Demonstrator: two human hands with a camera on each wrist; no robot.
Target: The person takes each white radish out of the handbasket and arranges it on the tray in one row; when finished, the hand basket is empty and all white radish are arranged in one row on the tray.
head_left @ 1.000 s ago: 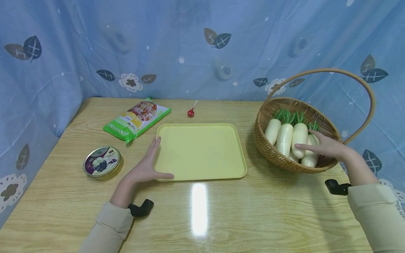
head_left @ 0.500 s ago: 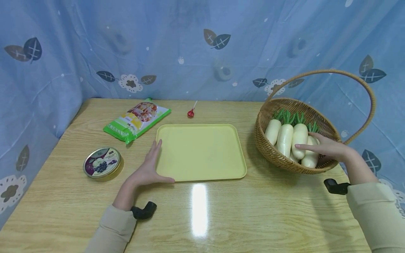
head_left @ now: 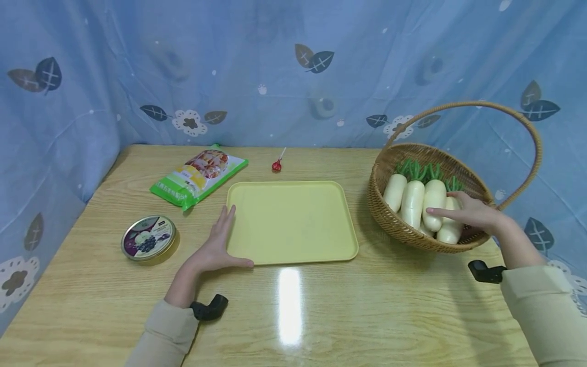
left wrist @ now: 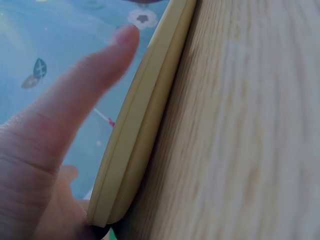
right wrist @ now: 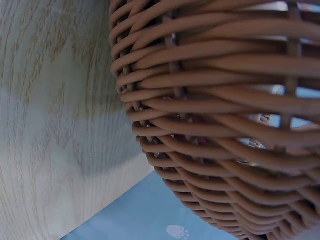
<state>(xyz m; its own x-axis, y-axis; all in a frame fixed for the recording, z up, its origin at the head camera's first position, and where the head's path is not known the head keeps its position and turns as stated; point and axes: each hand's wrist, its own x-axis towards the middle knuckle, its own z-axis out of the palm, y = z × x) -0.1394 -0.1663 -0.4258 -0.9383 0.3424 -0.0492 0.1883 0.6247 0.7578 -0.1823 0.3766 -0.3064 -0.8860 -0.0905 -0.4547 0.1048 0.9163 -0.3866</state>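
Left hand point(head_left: 213, 252): fingers straight, thumb spread wide from them, nothing gripped. It frames the near left corner of a yellow tray point(head_left: 293, 219): fingertips at the tray's left rim, thumb along its near edge. In the left wrist view the thumb point(left wrist: 75, 95) lies along the tray's side; whether it presses there, cannot tell.

Right hand point(head_left: 474, 211): inside a wicker basket point(head_left: 394, 228), thumb and forefinger straight and apart, other fingers hidden. Thumb lies across the rightmost white radish point(head_left: 449, 233), its tip at the next radish point(head_left: 434, 196); forefinger near the green tops point(head_left: 454, 183). Two more radishes point(head_left: 411, 204) lie leftward, beyond the thumb tip, and part of another shows beneath. Right wrist view: mostly the basket's woven wall; fingers not clearly made out.

Farther out. Left of the left fingers, a round tin point(head_left: 148, 238) with fruit printed on its lid. Beyond the left fingertips, a green-and-white food bag point(head_left: 199, 176), lying flat. Past them and to the right, behind the tray, a red lollipop point(head_left: 276, 166), stick pointing away. Under both hands, a wood-grain table point(head_left: 367, 316); beyond all fingers, a blue leaf-print curtain point(head_left: 261, 56).
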